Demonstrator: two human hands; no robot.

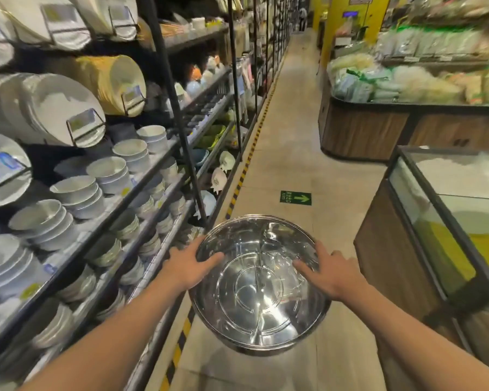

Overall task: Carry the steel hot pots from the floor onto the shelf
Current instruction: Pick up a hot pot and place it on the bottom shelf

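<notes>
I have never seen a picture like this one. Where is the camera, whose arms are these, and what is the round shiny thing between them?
There is one picture only, and no machine. The camera sits on a person's head and looks forward and down, so the two bare arms belong to that person. The left hand and the right hand hold a steel hot pot by opposite sides of its rim, each with fingers reaching inside. The pot has dividers inside and is carried above the floor of a shop aisle. On the person's left stands a shelf loaded with plates and stacked bowls. On the right are wooden counters.
</notes>
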